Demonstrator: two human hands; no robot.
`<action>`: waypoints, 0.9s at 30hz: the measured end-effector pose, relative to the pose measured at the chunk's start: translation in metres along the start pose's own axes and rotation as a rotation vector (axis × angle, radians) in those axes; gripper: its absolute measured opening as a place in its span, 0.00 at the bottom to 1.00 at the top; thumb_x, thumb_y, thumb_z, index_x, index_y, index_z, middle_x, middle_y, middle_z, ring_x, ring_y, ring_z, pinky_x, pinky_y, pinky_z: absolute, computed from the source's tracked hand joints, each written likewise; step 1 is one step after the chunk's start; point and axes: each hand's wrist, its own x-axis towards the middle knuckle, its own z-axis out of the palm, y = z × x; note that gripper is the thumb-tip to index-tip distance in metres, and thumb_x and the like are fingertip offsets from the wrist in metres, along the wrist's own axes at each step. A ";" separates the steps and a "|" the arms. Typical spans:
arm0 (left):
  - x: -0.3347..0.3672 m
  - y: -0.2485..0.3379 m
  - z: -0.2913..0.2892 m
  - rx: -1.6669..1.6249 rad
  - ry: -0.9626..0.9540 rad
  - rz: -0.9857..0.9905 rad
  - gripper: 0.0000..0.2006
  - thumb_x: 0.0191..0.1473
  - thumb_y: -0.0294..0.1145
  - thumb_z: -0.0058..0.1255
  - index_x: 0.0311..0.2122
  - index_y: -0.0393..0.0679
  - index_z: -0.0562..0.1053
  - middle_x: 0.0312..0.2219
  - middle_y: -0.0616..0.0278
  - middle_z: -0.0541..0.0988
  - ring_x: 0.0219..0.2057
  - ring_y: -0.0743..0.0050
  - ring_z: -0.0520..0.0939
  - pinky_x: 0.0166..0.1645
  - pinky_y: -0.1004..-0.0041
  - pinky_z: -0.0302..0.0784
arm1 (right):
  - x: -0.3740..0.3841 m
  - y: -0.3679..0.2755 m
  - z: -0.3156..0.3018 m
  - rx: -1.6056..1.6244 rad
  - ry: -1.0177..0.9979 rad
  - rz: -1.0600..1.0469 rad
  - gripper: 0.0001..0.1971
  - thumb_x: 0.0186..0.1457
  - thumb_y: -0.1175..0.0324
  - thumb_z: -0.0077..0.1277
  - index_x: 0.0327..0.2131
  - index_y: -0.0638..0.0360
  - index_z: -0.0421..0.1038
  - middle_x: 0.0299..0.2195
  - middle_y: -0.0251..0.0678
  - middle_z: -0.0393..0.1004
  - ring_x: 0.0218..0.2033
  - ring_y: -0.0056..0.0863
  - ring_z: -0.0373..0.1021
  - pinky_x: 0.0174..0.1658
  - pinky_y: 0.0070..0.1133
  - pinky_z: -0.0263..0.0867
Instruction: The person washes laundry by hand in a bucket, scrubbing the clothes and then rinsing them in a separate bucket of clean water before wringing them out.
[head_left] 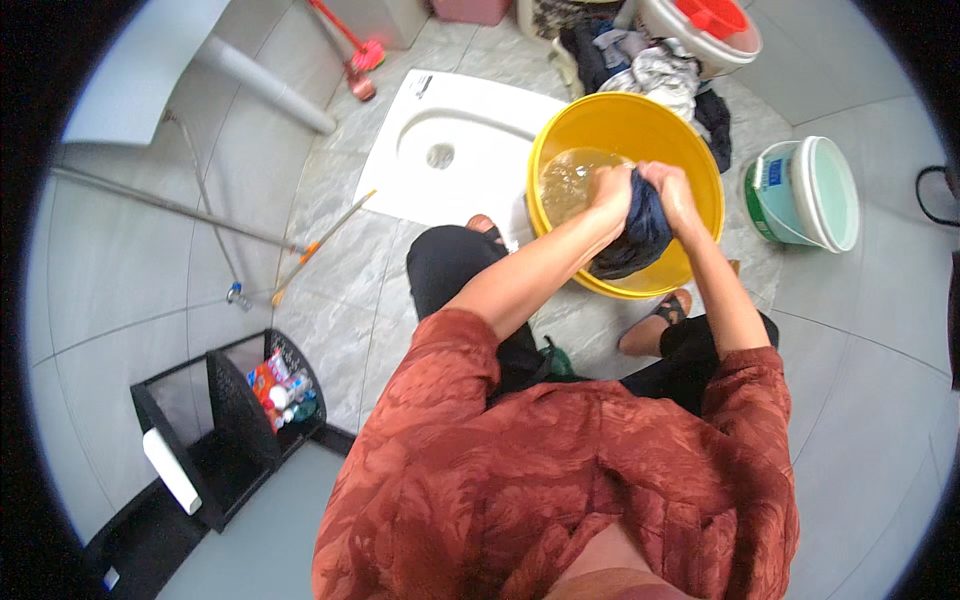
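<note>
A: How are the hands set?
B: The left hand (pixel 612 190) and right hand (pixel 668 188) are both clenched on one dark cloth (pixel 640 240), close together, within the rim of the yellow bucket (pixel 590 118).
A: What else does it hold?
B: Cloudy water (pixel 572 182), left of the cloth.
A: Any room around it?
B: The squat toilet (pixel 388 185) sits just left, a clothes pile (pixel 655 75) crowds the far edge, and floor tiles (pixel 752 115) show rightward.
A: How many buckets?
B: Three: yellow, a pale green bucket (pixel 785 200) right, and a white bucket (pixel 738 52) far right with one red bowl (pixel 712 16).
</note>
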 end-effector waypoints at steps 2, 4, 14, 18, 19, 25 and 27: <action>-0.026 0.020 -0.005 0.113 -0.043 0.058 0.12 0.45 0.34 0.42 0.22 0.34 0.70 0.18 0.57 0.73 0.21 0.70 0.73 0.26 0.68 0.67 | -0.010 -0.010 -0.008 0.037 0.007 0.113 0.12 0.49 0.65 0.46 0.19 0.63 0.69 0.17 0.26 0.65 0.20 0.16 0.58 0.26 0.17 0.56; -0.045 0.040 -0.005 -0.036 -0.174 0.046 0.13 0.48 0.38 0.43 0.22 0.40 0.70 0.16 0.65 0.70 0.19 0.76 0.69 0.23 0.72 0.63 | -0.012 -0.027 -0.018 0.186 0.018 0.165 0.10 0.49 0.66 0.47 0.23 0.64 0.70 0.19 0.26 0.67 0.20 0.16 0.60 0.27 0.16 0.57; -0.090 0.085 -0.010 0.163 -0.399 -0.009 0.09 0.45 0.39 0.45 0.28 0.46 0.68 0.24 0.69 0.68 0.28 0.78 0.68 0.31 0.74 0.62 | 0.058 -0.179 -0.137 0.037 0.185 -0.304 0.10 0.51 0.65 0.45 0.27 0.63 0.69 0.25 0.26 0.68 0.26 0.13 0.62 0.32 0.11 0.58; -0.085 0.081 -0.004 0.155 -0.507 -0.088 0.06 0.43 0.35 0.46 0.26 0.45 0.69 0.23 0.69 0.70 0.26 0.80 0.69 0.31 0.76 0.62 | 0.110 -0.194 -0.134 -0.360 0.370 -0.520 0.16 0.52 0.61 0.43 0.35 0.66 0.69 0.29 0.33 0.72 0.31 0.21 0.66 0.36 0.16 0.60; -0.086 0.081 -0.004 0.151 -0.510 -0.091 0.06 0.43 0.34 0.46 0.26 0.45 0.70 0.23 0.69 0.70 0.25 0.80 0.68 0.31 0.77 0.62 | 0.122 -0.187 -0.124 -0.514 0.421 -0.567 0.17 0.52 0.59 0.43 0.36 0.66 0.68 0.30 0.36 0.72 0.32 0.26 0.67 0.38 0.19 0.60; -0.081 0.086 -0.013 0.190 -0.422 -0.014 0.07 0.43 0.31 0.46 0.29 0.42 0.71 0.22 0.68 0.71 0.24 0.82 0.69 0.28 0.79 0.61 | 0.181 -0.063 -0.064 -0.879 0.321 -0.598 0.22 0.51 0.54 0.41 0.43 0.62 0.65 0.41 0.46 0.68 0.46 0.37 0.63 0.48 0.27 0.58; -0.078 0.083 -0.017 0.368 -0.313 0.139 0.12 0.42 0.30 0.46 0.34 0.37 0.71 0.23 0.62 0.73 0.26 0.76 0.72 0.30 0.76 0.65 | 0.142 -0.063 -0.024 -0.622 0.419 -0.747 0.12 0.49 0.65 0.44 0.30 0.65 0.69 0.26 0.37 0.72 0.25 0.29 0.68 0.31 0.19 0.63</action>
